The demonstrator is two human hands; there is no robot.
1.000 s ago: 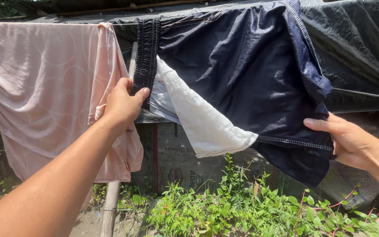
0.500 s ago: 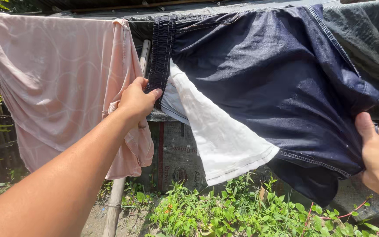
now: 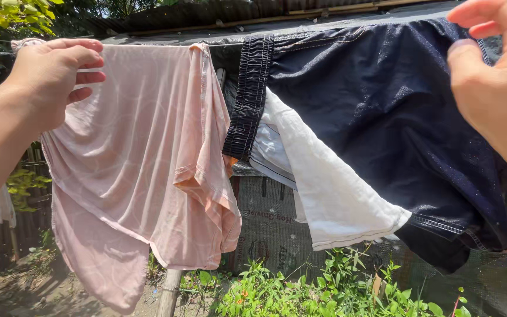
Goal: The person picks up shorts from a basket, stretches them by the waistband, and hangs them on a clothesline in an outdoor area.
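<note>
A: What are the hands doing?

B: The left hand (image 3: 51,73) is raised at the top left end of the clothesline, fingers (image 3: 83,61) curled loosely inward. Its grip is nearly closed, at the upper edge of the pink shirt (image 3: 142,170), but I cannot tell whether cloth is actually pinched between the fingers or merely touched.

A: And the other?

B: The right hand (image 3: 494,88) is up at the top right, close to the camera, in front of the dark navy shorts (image 3: 377,123). Its grip is open, thumb and forefinger parted, with nothing held; it hovers just before the fabric near the waistband edge.

A: Where do the clothes hang?

B: Both drape over the same line. The pink shirt hangs at the left, crumpled and folded along its right side, its hem sagging low. Just beside it, the navy shorts hang inside out, the ribbed elastic waistband (image 3: 250,94) falling down their left edge and a white pocket lining (image 3: 330,194) dangling out below it.

A: What lies around that?

B: A wooden post (image 3: 168,293) stands under the shirt. Behind the clothes there is a dark tarp (image 3: 206,44) over a wall, with a printed sack (image 3: 268,235) lower down. Green weeds (image 3: 300,287) grow along the ground, and leafy branches (image 3: 13,14) show at the top left corner.
</note>
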